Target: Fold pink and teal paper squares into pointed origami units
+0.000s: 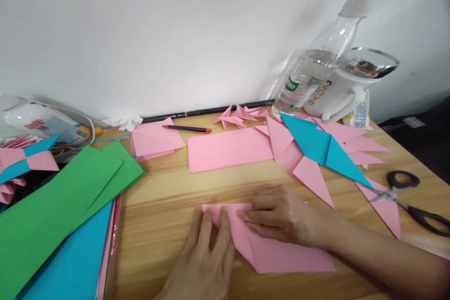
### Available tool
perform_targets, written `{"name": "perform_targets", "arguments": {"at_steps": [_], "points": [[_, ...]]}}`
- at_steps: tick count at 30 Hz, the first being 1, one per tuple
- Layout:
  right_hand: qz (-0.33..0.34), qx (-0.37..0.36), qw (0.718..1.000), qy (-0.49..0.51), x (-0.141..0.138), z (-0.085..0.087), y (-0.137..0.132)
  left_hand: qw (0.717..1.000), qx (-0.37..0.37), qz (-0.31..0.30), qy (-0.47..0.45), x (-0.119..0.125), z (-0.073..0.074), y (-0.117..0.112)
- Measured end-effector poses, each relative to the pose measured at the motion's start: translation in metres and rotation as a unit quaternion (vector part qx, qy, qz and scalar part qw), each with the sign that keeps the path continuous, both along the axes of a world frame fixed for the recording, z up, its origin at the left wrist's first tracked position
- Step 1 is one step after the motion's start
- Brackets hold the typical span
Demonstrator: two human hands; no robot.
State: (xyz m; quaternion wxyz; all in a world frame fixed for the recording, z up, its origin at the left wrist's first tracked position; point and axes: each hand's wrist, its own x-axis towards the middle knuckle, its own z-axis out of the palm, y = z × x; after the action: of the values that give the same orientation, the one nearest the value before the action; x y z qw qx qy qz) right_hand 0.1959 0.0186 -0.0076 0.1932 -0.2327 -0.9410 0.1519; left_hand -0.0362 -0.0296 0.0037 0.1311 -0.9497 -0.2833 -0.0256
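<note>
A sheet of pink paper (291,255) lies on the table in front of me, its left end folded over at a slant. My left hand (209,253) rests on the folded end, its fingers spread and their tips pressing the paper near its upper left corner. Bent fingers of my right hand (281,215) are held close together on the sheet's upper edge, right of the fold. The right thumb and part of that edge are hidden. Beyond my hands is a flat pink paper strip (230,150). Folded pink pieces (311,176) and a blue folded piece (323,147) lie to its right.
Black-handled scissors (390,194) lie at right. A water bottle (309,70) and a white pitcher (337,89) stand behind. Green sheets (66,192) cover blue paper (75,262) at left. A pencil (186,128) rests on pink squares (154,143) near the wall.
</note>
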Motion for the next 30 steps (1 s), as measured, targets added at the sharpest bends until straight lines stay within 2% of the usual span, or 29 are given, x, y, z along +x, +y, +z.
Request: {"name": "perform_targets", "arguments": {"at_steps": [8, 15, 23, 26, 30], "points": [[-0.001, -0.006, 1.0, 0.002, -0.001, 0.002, 0.0, 1.0, 0.0, -0.012, 0.002, 0.0, 0.0, 0.0], [-0.054, -0.038, 0.998, 0.02, -0.005, 0.003, -0.003, 0.999, -0.042, -0.006, 0.003, -0.002, 0.009, 0.007], [-0.087, 0.029, 0.996, 0.011, -0.014, 0.006, -0.009, 0.996, -0.087, -0.001, -0.034, -0.01, -0.004, 0.004], [-0.092, 0.029, 0.995, -0.006, -0.014, 0.007, -0.011, 0.993, -0.114, -0.015, 0.017, -0.014, 0.002, 0.008], [-0.105, -0.003, 0.994, -0.008, -0.014, 0.011, -0.014, 0.978, -0.204, -0.011, 0.046, -0.016, 0.016, 0.01]]}}
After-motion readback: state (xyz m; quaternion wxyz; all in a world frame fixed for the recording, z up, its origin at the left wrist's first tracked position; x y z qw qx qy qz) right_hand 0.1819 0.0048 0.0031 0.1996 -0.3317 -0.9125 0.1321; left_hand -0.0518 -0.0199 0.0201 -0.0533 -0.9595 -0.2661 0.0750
